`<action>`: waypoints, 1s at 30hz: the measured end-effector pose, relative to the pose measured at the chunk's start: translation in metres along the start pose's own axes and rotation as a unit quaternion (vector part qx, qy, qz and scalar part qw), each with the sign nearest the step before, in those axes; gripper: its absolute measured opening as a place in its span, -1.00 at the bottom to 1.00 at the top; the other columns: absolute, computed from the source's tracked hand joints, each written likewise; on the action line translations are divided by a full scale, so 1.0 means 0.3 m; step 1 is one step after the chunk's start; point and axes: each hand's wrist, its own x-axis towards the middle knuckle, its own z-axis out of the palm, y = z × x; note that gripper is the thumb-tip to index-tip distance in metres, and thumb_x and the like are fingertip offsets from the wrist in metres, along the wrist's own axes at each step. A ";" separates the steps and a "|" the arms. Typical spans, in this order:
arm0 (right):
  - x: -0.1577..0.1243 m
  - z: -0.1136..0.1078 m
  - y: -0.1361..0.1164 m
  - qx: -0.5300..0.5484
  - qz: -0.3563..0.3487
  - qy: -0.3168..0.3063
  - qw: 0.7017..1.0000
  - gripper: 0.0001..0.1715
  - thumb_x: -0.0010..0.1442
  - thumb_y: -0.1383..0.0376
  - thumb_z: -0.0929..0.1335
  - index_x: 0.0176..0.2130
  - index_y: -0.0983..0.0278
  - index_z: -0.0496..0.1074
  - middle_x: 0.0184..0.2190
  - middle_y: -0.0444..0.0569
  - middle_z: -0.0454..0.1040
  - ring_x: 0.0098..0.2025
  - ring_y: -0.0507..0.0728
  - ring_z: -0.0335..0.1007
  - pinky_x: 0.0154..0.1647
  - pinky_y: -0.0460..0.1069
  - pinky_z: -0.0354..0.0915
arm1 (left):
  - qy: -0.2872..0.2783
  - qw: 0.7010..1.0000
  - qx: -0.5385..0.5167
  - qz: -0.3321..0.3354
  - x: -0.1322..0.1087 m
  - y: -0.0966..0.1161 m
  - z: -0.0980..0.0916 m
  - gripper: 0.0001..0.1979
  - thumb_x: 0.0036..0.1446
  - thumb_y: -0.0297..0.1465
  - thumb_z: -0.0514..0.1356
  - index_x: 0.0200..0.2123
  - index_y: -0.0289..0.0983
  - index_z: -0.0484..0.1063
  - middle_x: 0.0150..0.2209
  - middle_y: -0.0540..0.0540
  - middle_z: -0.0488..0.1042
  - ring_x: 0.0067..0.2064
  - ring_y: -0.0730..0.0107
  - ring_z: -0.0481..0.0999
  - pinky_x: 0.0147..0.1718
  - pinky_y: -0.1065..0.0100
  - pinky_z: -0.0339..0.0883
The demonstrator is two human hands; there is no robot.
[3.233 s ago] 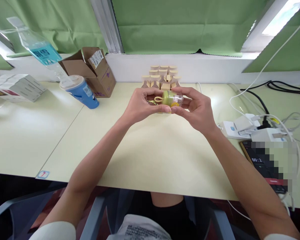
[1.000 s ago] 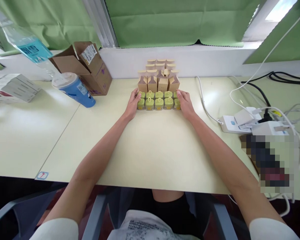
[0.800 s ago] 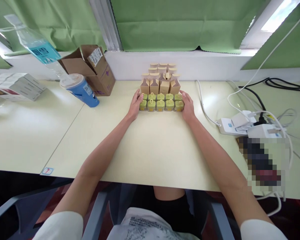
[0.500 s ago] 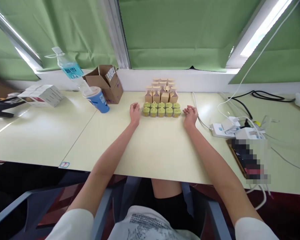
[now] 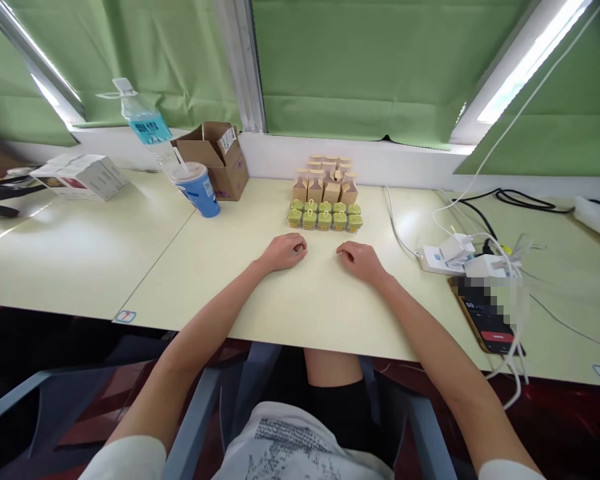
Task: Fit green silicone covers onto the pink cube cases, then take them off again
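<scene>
My left hand [image 5: 284,251] rests on the table with its fingers curled in, and I see nothing in it. A short gap to the right of it, my right hand [image 5: 359,259] lies loosely closed, also with nothing showing. Just beyond both hands stand two rows of small clear containers with green lids [image 5: 325,219], several in each row, some lids with a little loop on top. Behind these, several small brown cardboard boxes [image 5: 331,192] stand in rows with their top flaps up. Neither hand touches the containers or the boxes.
Left on the table [image 5: 300,300] are a blue cup [image 5: 203,197] with a straw, a clear bottle [image 5: 150,127], an open carton [image 5: 230,170] and white boxes [image 5: 83,175]. Right are a power strip [image 5: 440,261], cables and a phone [image 5: 483,317]. Green blinds [image 5: 380,67] hang behind.
Both hands have moved inward and nearer to me, from the sides of the green-lidded containers to the table in front of them. The view has shifted slightly.
</scene>
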 end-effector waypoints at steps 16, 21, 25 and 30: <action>-0.008 0.023 -0.013 -0.147 -0.079 -0.110 0.980 -0.67 0.50 0.34 0.27 -0.15 0.18 0.62 -0.19 0.04 0.77 -0.23 0.21 0.61 -0.28 0.09 0.20 | -0.056 0.988 0.085 0.113 -0.004 0.091 0.064 -0.73 0.58 -0.33 0.07 -0.13 -0.19 0.56 -0.17 -0.16 0.71 -0.17 0.19 0.65 -0.22 0.18 0.31; -0.012 0.023 -0.011 -0.146 -0.074 -0.102 0.981 -0.65 0.50 0.34 0.26 -0.14 0.19 0.63 -0.18 0.04 0.77 -0.24 0.23 0.62 -0.28 0.10 0.22 | -0.058 0.990 0.085 0.096 -0.003 0.093 0.062 -0.72 0.58 -0.33 0.07 -0.11 -0.21 0.57 -0.15 -0.17 0.72 -0.15 0.15 0.66 -0.21 0.15 0.31; -0.013 0.023 -0.016 -0.139 -0.066 -0.100 0.983 -0.65 0.50 0.36 0.25 -0.15 0.18 0.63 -0.18 0.03 0.78 -0.25 0.23 0.63 -0.27 0.09 0.26 | -0.064 0.991 0.083 0.084 -0.002 0.103 0.056 -0.73 0.58 -0.34 0.08 -0.10 -0.20 0.58 -0.16 -0.16 0.71 -0.15 0.16 0.66 -0.21 0.16 0.32; -0.009 0.021 -0.021 -0.136 -0.066 -0.102 0.983 -0.66 0.50 0.35 0.26 -0.14 0.18 0.63 -0.17 0.03 0.78 -0.23 0.23 0.64 -0.24 0.09 0.29 | -0.064 0.991 0.085 0.083 -0.001 0.103 0.054 -0.73 0.57 -0.35 0.07 -0.10 -0.20 0.58 -0.16 -0.15 0.71 -0.16 0.17 0.66 -0.20 0.17 0.33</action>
